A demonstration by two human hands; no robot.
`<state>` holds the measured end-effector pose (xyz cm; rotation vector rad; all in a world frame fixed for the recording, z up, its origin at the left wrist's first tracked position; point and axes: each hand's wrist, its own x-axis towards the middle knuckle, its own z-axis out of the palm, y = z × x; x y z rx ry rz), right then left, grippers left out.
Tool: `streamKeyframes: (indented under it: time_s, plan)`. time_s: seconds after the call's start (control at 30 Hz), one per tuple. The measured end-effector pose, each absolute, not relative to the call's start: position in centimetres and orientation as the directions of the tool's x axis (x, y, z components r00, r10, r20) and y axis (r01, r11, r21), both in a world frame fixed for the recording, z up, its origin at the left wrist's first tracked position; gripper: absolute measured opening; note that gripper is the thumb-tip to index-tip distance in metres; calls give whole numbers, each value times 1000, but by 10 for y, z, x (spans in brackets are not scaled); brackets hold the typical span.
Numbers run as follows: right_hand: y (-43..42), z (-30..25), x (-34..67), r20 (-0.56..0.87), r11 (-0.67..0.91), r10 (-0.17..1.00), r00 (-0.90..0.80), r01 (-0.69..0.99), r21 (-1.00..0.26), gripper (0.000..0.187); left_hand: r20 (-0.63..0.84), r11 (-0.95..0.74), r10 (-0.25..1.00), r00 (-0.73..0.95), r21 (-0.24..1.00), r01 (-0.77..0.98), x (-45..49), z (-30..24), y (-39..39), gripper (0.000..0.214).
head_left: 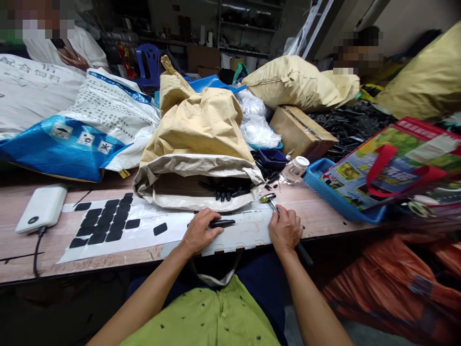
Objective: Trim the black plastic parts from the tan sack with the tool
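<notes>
My left hand (201,231) is at the table's front edge, its thumb and fingers closed on a slim black pen-like piece (227,222). The piece lies low over a grey-white board (248,229). To the right, my right hand (286,228) is wrapped round the handle of a small hammer (268,197). The hammer's head, metal with a yellowish end, points away from me and rests close to the board. Behind both hands lies a tan woven sack (201,129), its mouth turned toward me. Several black pieces (225,190) show inside the mouth.
White paper with rows of black squares (104,218) lies on the left beside a white power bank (42,207). A clear jar (294,169), a blue tray (320,185) with a colourful bag, and a cardboard box (301,132) stand right. Two people are behind filled sacks (122,115).
</notes>
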<state>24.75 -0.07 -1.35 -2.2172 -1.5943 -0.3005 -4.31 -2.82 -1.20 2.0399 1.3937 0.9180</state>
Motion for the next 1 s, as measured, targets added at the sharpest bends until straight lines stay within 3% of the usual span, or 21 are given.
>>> streamKeyframes:
  time_s: [0.17, 0.27, 0.47, 0.7, 0.83, 1.0]
  plan:
    - [-8, 1, 250, 367, -246, 839, 402, 882, -403, 32, 215, -301, 953, 214, 756, 581, -44, -10, -26, 13]
    - [-31, 16, 237, 435, -87, 806, 402, 807, -584, 38, 190, -284, 957, 218, 764, 580, -44, -7, -26, 14]
    - [-83, 28, 187, 242, 131, 962, 124, 569, -812, 37, 169, -260, 964, 205, 757, 599, -42, -5, -25, 14]
    - [-96, 23, 153, 346, 323, 933, -100, 658, -680, 37, 163, -244, 968, 189, 780, 576, -41, -7, -25, 15]
    - [-94, 20, 150, 351, 342, 924, -154, 746, -572, 38, 167, -239, 970, 175, 778, 581, -40, -6, -25, 12]
    - [-91, 20, 155, 356, 324, 926, -124, 744, -584, 38, 168, -237, 971, 172, 792, 562, -39, -6, -26, 18]
